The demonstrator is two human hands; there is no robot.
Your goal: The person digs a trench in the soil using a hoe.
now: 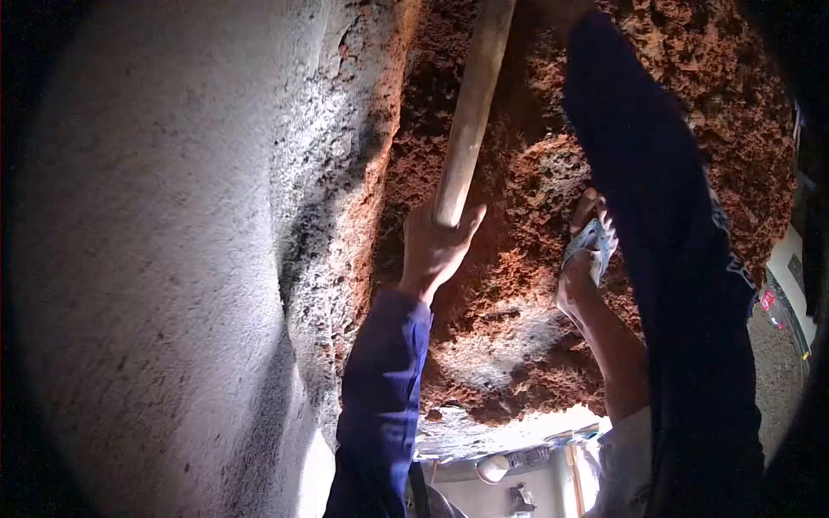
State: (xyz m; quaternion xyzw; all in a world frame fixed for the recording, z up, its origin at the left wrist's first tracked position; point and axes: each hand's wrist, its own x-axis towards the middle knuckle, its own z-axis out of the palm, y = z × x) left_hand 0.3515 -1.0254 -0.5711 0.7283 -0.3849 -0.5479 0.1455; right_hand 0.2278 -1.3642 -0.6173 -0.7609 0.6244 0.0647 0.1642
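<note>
A long, pale wooden handle (475,108) slants down from the top edge, over reddish soil. My left hand (436,250) is around its lower end, the thumb sticking out to the right. The handle's far end lies outside the view, so the kind of tool does not show. My right arm, in a dark blue sleeve (673,216), reaches up to the top of the view. There my right hand (563,12) is in deep shadow near the handle, its fingers hidden.
Rough, crumbly red soil (527,207) fills the middle. A grey plastered wall (173,242) rises close on the left. My foot in a light blue sandal (591,237) stands on the soil. Behind, at the bottom, are a pale wall and a rounded white object (493,469).
</note>
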